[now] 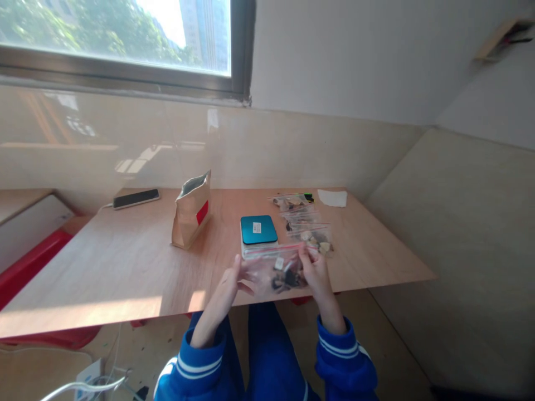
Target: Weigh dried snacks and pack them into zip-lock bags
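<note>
A clear zip-lock bag (265, 281) with a pink-red seal strip is held up at the table's front edge. Small dark brown pieces and a white label show through its plastic. My right hand (315, 270) pinches its upper right corner between thumb and fingers. At the bag's left end, my left hand (228, 284) is closed on the side, thumb up and fingers partly behind the plastic. Just beyond the bag sits a small scale (259, 230) with a shiny blue top and a white sticker; the bag covers its front part.
Several more filled zip-lock bags (311, 236) lie overlapping right of the scale. Behind them is a white paper (333, 198). A brown paper pouch (190, 214) stands open-topped at the left, with a phone (136, 199) on a cable farther back. The wooden table (104, 262) meets the wall.
</note>
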`<state>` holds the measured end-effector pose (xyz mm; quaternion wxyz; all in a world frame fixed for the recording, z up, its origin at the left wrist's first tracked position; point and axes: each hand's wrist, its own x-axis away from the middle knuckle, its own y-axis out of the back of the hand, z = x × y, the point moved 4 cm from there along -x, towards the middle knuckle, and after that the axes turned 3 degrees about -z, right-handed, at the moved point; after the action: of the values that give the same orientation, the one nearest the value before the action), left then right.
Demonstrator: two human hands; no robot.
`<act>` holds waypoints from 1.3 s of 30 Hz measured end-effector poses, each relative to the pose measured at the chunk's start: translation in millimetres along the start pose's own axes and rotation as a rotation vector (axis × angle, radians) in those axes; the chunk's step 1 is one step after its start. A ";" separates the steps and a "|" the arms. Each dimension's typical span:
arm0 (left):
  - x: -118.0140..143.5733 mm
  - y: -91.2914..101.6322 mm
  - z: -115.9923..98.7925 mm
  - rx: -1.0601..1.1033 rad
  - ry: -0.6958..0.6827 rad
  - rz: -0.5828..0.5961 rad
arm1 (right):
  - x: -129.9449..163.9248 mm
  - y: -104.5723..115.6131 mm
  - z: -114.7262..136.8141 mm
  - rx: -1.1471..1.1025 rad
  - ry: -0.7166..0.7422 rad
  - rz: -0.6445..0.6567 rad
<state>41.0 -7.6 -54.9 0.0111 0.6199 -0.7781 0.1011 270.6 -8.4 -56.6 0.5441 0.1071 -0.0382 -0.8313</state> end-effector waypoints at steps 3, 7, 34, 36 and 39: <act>0.2 14.9 -2.0 -0.056 -0.010 -0.036 | -54.1 61.3 -24.2 0.152 0.035 -0.196; -1.0 43.6 -8.1 -0.094 -0.042 -0.194 | -103.4 105.1 -54.9 0.438 0.031 -0.298; 15.3 111.2 28.6 -0.227 0.110 -0.446 | -17.7 78.2 -125.4 0.560 0.362 -0.608; 12.0 114.3 36.0 -0.210 0.127 -0.465 | -9.1 80.0 -139.8 0.626 0.340 -0.555; 10.2 120.8 51.6 -0.191 0.186 -0.564 | -7.8 77.1 -149.8 0.710 0.352 -0.507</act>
<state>-72.6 -0.7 -121.3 0.1680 0.7954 -0.5772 0.0770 375.7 -24.5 -187.6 0.2520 0.4321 -0.2000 -0.8425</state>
